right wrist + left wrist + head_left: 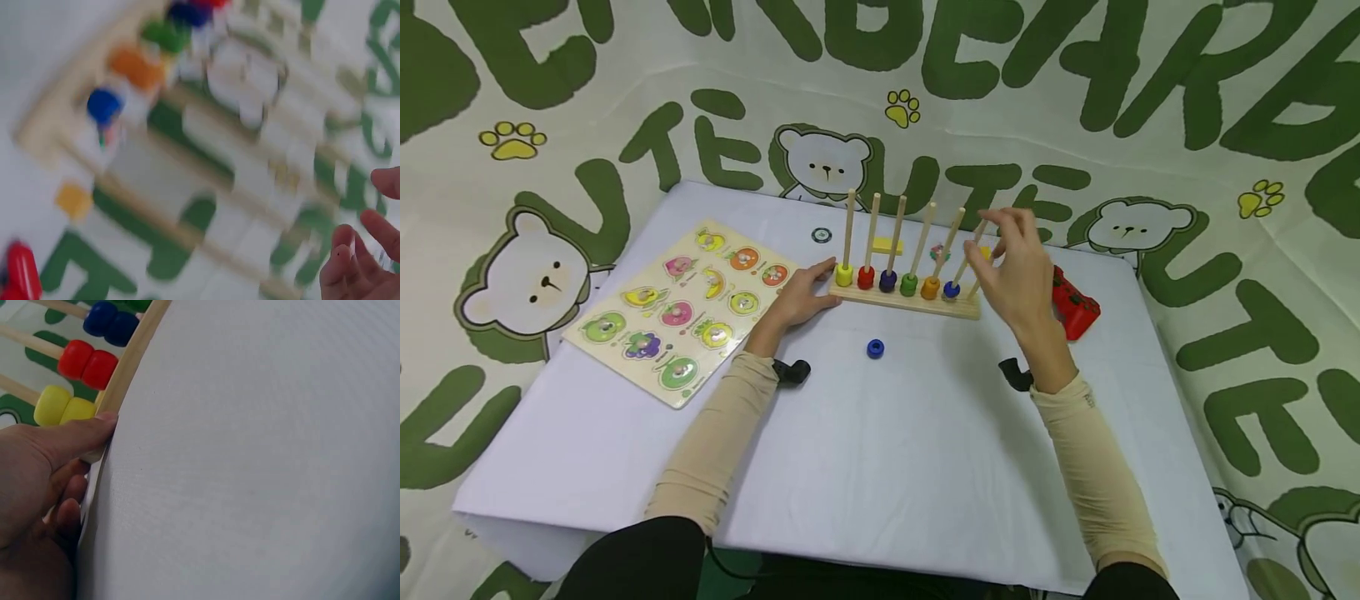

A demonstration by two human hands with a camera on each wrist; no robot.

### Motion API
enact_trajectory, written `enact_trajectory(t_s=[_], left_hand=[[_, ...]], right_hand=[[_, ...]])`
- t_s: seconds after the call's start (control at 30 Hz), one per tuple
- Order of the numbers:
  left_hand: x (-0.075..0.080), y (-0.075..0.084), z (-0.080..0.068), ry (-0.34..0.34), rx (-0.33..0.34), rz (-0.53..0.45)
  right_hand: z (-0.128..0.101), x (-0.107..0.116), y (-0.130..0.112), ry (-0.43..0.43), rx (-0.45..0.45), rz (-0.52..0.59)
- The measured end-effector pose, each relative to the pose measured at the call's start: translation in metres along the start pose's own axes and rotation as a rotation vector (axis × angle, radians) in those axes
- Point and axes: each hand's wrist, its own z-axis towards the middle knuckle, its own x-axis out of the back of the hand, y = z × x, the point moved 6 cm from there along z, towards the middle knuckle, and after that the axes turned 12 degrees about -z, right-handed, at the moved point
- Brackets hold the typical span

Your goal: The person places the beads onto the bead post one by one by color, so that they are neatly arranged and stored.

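A wooden bead rack (910, 304) with several upright pegs stands across the table. Coloured beads sit low on its pegs: yellow (844, 275), red (866, 277), dark blue, green (908, 286), orange, then one blue bead (951, 290). My left hand (800, 300) grips the rack's left end, thumb on the front edge (100, 425) and fingers behind. Around the top of the right-hand pegs, my right hand (1018, 271) hovers with fingers parted; its wrist view shows nothing between thumb and fingers (359, 262). A loose blue bead (876, 348) lies in front of the rack.
A fruit puzzle board (655, 297) lies at the left. Beside the right hand is a red game controller (1075, 307). Behind the rack are a yellow block (887, 245), a small round disc (822, 235) and a patterned piece (938, 252). Printed cloth hangs behind the table.
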Motion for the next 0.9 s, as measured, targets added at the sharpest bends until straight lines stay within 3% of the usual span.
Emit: enact_trajectory(t_s=[0.07, 0.27, 0.37, 0.5, 0.63, 0.8, 0.9], left_hand=[[-0.001, 0.001, 0.000, -0.002, 0.000, 0.003], [-0.003, 0.006, -0.002, 0.002, 0.008, 0.002], [-0.002, 0.006, -0.003, 0.007, 0.011, 0.007], [-0.001, 0.004, -0.003, 0.006, 0.014, 0.009], [-0.002, 0.002, -0.002, 0.004, 0.007, 0.009], [-0.002, 0.001, 0.000, -0.005, 0.003, 0.014], [-0.001, 0.001, 0.001, 0.000, -0.007, 0.016]], right_hand=[[-0.019, -0.015, -0.016, -0.082, 0.067, -0.008], [-0.079, -0.091, -0.054, -0.548, 0.233, -0.099], [-0.096, -0.119, -0.061, -0.659, 0.246, -0.139], [-0.104, -0.137, -0.064, -0.684, 0.243, -0.153], [-0.102, -0.136, -0.064, -0.682, 0.231, -0.138], [-0.075, -0.101, -0.050, -0.616, 0.138, -0.063], [-0.047, -0.063, -0.035, -0.469, 0.071, -0.009]])
